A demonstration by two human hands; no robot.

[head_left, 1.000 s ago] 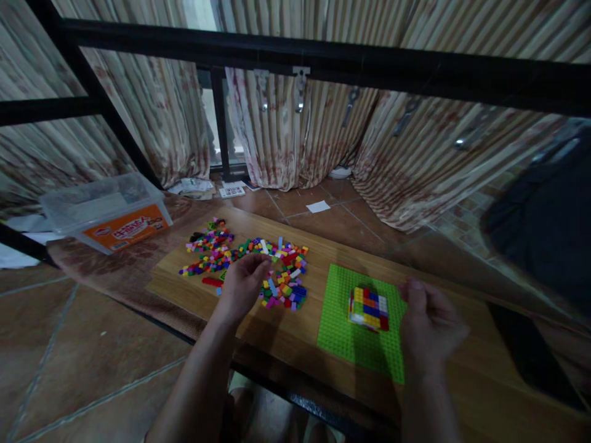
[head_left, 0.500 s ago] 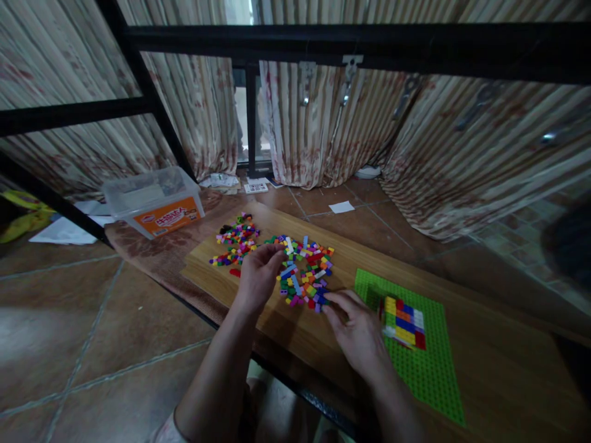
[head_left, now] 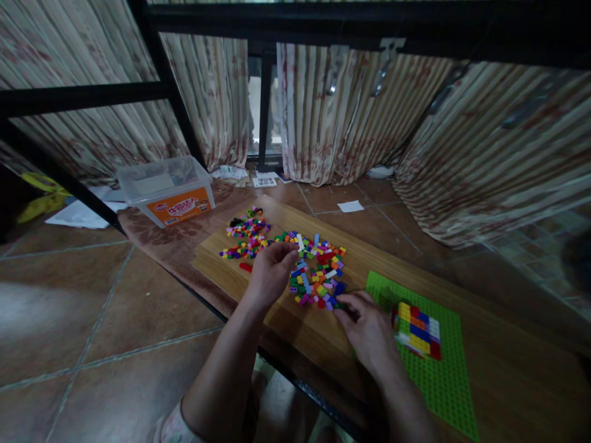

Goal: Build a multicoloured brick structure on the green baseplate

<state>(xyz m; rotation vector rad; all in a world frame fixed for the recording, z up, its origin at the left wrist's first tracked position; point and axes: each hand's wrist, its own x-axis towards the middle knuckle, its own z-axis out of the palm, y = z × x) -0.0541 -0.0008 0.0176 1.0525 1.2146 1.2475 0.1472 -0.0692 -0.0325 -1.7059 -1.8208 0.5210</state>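
One second on, right hand [head_left: 369,335] had moved from right to left of green baseplate [head_left: 446,384], at loose bricks [head_left: 321,288]; left hand [head_left: 271,274] stayed farther left. Couldn't tell either grip. Brick block [head_left: 419,330] sat on baseplate.

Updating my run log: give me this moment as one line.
left hand: near loose bricks; right hand: by blue bricks; brick block: on green baseplate

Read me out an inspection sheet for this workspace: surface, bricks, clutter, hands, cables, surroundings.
Surface: wooden board on brown cloth.
Job's things: loose bricks in a spread pile; green baseplate bearing a multicoloured brick build.
Clutter: clear plastic box on the cloth; white sheet on the floor.
Hands: left hand and right hand both close by the bricks; whether either grips one, cannot tell.
Cables: nothing seen.
Surroundings: striped curtains, black frame, tiled floor.
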